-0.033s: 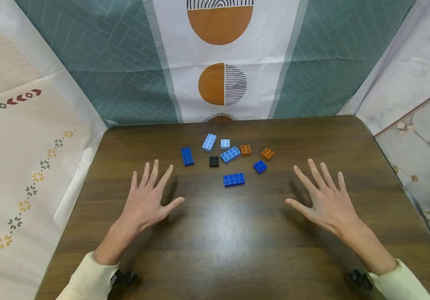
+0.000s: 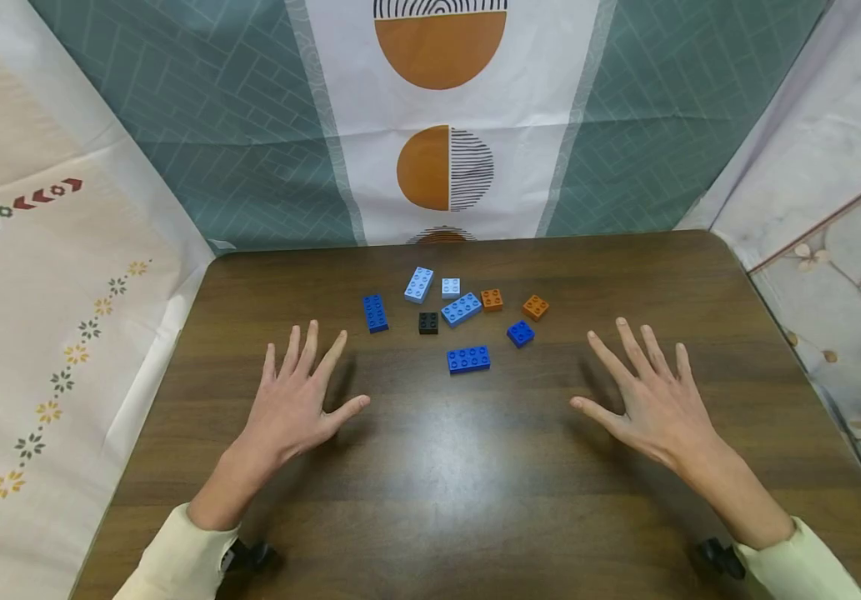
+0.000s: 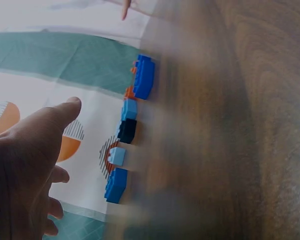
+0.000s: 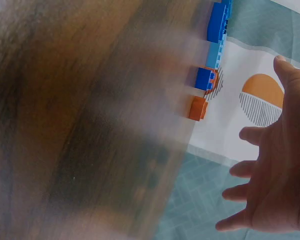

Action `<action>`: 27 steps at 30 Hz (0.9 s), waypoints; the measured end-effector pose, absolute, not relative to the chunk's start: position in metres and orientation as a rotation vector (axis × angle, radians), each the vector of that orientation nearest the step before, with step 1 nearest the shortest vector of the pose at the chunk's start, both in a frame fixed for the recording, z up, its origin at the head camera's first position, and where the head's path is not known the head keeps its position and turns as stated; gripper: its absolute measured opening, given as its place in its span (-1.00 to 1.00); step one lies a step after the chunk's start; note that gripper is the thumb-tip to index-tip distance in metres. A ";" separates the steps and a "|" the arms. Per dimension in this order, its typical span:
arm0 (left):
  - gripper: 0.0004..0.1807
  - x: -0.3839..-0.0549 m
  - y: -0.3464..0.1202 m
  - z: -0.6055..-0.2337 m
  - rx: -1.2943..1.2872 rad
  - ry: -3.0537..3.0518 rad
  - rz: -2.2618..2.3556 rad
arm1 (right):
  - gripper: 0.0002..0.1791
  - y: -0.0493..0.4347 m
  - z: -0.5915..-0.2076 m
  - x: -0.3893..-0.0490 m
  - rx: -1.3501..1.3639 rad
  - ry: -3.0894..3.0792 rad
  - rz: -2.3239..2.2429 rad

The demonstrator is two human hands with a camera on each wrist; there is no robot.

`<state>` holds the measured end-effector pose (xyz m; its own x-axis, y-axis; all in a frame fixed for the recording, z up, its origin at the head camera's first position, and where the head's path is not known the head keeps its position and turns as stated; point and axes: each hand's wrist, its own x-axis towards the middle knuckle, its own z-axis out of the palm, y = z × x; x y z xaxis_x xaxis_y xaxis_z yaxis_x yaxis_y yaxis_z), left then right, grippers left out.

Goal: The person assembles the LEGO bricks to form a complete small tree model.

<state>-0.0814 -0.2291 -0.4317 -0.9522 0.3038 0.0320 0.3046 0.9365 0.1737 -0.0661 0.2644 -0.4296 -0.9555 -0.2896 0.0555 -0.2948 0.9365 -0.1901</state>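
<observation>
My left hand (image 2: 289, 410) hovers over the table left of the toy bricks, its fingers spread and holding nothing. Across from it, my right hand (image 2: 658, 410) is spread the same way, also with nothing in it. Nearest the left fingertips lies a long dark blue brick (image 2: 375, 313). A small dark blue brick (image 2: 521, 334) and an orange brick (image 2: 536, 307) are closest to the right hand. Between them sit a black brick (image 2: 428, 323), a second orange brick (image 2: 492, 300), several light blue bricks (image 2: 462, 309) and, in front, another long dark blue brick (image 2: 468, 360).
The bricks are loosely grouped toward the back of a brown wooden table (image 2: 430, 500). A patterned cloth (image 2: 250, 125) hangs behind the table's far edge. Pale printed cloths (image 2: 40, 333) flank both sides. Dark wrist devices (image 2: 250, 554) show at the cuffs.
</observation>
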 end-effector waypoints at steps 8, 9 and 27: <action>0.10 -0.082 -0.227 -0.430 -0.505 -3.075 -0.258 | 0.13 0.265 -0.433 -0.067 0.476 -3.071 0.327; 0.10 -0.082 -0.227 -0.430 -0.507 -3.076 -0.255 | 0.13 0.265 -0.433 -0.067 0.478 -3.074 0.336; 0.39 -0.136 -0.191 -0.424 -0.600 -3.071 -0.680 | 0.21 0.260 -0.442 -0.100 0.437 -3.161 0.762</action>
<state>-0.1356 -0.1912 -0.4238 -0.9281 0.3717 0.0213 0.3459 0.8397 0.4186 -0.1005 0.2600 -0.4415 -0.9551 -0.2876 -0.0720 -0.2232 0.8573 -0.4639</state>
